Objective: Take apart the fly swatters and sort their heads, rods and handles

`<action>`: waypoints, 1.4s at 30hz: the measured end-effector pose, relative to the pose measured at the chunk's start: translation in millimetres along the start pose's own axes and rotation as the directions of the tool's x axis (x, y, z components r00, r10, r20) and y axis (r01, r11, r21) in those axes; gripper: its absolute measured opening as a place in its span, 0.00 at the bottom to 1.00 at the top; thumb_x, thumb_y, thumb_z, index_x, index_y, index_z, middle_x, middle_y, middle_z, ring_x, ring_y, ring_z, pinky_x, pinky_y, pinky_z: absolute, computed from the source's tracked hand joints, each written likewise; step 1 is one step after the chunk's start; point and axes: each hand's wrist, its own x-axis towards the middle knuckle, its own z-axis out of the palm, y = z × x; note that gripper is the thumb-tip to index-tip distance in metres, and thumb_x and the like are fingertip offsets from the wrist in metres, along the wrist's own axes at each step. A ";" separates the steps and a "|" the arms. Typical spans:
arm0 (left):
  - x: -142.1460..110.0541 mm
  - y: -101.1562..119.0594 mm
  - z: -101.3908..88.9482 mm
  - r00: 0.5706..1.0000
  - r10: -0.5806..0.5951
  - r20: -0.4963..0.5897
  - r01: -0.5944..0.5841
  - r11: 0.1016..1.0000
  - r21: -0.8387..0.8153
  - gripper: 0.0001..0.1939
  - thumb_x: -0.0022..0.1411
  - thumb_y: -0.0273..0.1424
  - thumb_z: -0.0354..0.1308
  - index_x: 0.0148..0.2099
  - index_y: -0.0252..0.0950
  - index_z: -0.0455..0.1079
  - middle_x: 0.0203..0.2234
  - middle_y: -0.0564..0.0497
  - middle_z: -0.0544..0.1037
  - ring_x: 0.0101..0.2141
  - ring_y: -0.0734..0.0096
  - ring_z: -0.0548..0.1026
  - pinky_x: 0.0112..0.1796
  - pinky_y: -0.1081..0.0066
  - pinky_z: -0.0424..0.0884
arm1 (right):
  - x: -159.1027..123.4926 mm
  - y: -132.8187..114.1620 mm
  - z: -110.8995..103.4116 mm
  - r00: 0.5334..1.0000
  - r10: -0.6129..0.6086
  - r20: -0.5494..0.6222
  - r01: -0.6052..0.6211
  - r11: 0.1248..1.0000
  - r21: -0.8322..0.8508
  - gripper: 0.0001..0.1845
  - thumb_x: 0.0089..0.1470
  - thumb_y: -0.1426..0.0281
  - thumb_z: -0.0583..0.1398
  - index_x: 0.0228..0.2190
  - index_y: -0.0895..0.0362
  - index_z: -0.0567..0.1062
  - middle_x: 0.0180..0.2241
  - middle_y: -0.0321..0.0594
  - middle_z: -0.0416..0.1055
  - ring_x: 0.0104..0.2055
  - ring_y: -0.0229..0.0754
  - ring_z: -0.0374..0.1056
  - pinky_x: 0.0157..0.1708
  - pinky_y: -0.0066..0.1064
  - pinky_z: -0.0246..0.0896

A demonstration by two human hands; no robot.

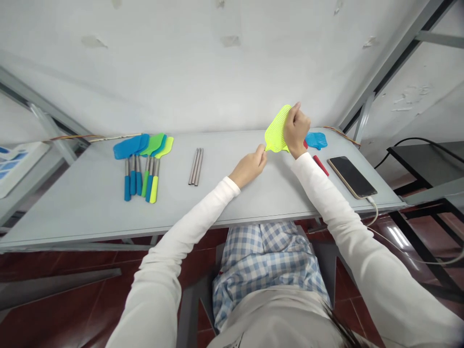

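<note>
A neon-yellow fly swatter head (276, 131), a perforated paddle, is held up over the right part of the table. My left hand (251, 167) is closed in a pinch at its lower left corner. The fingers of my right hand (297, 128) are curled around its right side and cover part of it. Just behind my right hand lie blue swatter heads (316, 140), partly hidden. A red handle (321, 165) lies beside my right wrist. To the left of my left hand, several bare metal tubes (196, 167) lie side by side.
On the grey table (224, 208), several fly swatters with blue, green and yellow heads (141, 164) lie in a row at the left. A phone (352, 177) with a white charging cable (374, 208) lies near the right edge. Behind stands a white wall (174, 72), with metal frame posts at both sides.
</note>
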 end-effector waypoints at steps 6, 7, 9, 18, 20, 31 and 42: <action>-1.8 7.5 -11.8 1.000 0.006 -0.025 -0.010 0.985 -0.173 0.10 0.73 0.30 0.45 0.35 0.41 0.53 0.21 0.57 0.57 0.22 0.69 0.58 0.30 0.69 0.51 | 14.9 -1.4 6.5 1.000 -0.006 -0.014 0.006 1.000 0.004 0.49 0.65 0.47 0.23 0.38 0.58 0.75 0.25 0.43 0.61 0.36 0.48 0.70 0.32 0.36 0.60; -3.9 7.4 -12.2 1.000 0.008 -0.028 -0.013 0.980 -0.199 0.11 0.73 0.30 0.45 0.35 0.41 0.53 0.21 0.57 0.58 0.22 0.69 0.59 0.30 0.69 0.52 | 16.9 0.0 8.3 0.999 -0.009 -0.038 0.008 1.000 -0.017 0.50 0.64 0.47 0.23 0.38 0.58 0.75 0.25 0.42 0.61 0.36 0.47 0.70 0.33 0.36 0.60; -10.1 5.9 -10.8 0.999 0.006 -0.034 -0.015 0.968 -0.251 0.12 0.74 0.32 0.45 0.34 0.40 0.54 0.22 0.56 0.58 0.23 0.70 0.59 0.31 0.69 0.53 | 20.7 3.9 9.2 0.997 -0.028 -0.065 0.023 0.997 -0.077 0.51 0.63 0.47 0.21 0.37 0.58 0.75 0.25 0.42 0.60 0.36 0.47 0.71 0.33 0.36 0.60; -41.2 8.6 -1.7 0.987 -0.124 0.101 0.160 0.759 -0.632 0.24 0.69 0.55 0.48 0.33 0.40 0.54 0.21 0.59 0.53 0.20 0.76 0.51 0.23 0.73 0.51 | 42.0 7.7 -11.6 0.983 -0.164 0.079 0.167 0.985 -0.046 0.49 0.61 0.43 0.21 0.33 0.55 0.70 0.25 0.39 0.56 0.31 0.43 0.66 0.28 0.33 0.52; -44.7 15.5 -4.5 0.976 -0.165 0.140 0.216 0.706 -0.675 0.24 0.68 0.56 0.49 0.33 0.41 0.54 0.21 0.60 0.52 0.19 0.77 0.49 0.21 0.73 0.49 | 49.6 1.8 -4.3 0.985 -0.155 0.078 0.155 0.988 -0.004 0.45 0.62 0.43 0.23 0.31 0.54 0.68 0.24 0.39 0.56 0.30 0.42 0.63 0.28 0.34 0.49; -138.0 16.0 -15.1 0.925 -0.295 0.238 0.371 0.574 -0.730 0.26 0.66 0.57 0.50 0.32 0.40 0.55 0.21 0.59 0.53 0.18 0.78 0.49 0.17 0.75 0.46 | 105.3 85.0 -68.1 0.921 0.252 -0.296 -0.329 0.911 -0.249 0.34 0.71 0.54 0.33 0.27 0.54 0.67 0.31 0.48 0.67 0.35 0.44 0.64 0.37 0.37 0.50; -91.8 20.7 -16.6 0.910 -0.224 0.349 0.384 0.142 -0.912 0.13 0.55 0.32 0.58 0.43 0.36 0.69 0.24 0.57 0.57 0.21 0.78 0.53 0.19 0.78 0.50 | 62.5 72.2 41.8 0.830 0.048 0.556 0.292 0.812 -0.506 0.39 0.70 0.53 0.41 0.36 0.69 0.79 0.40 0.66 0.76 0.48 0.55 0.69 0.53 0.47 0.51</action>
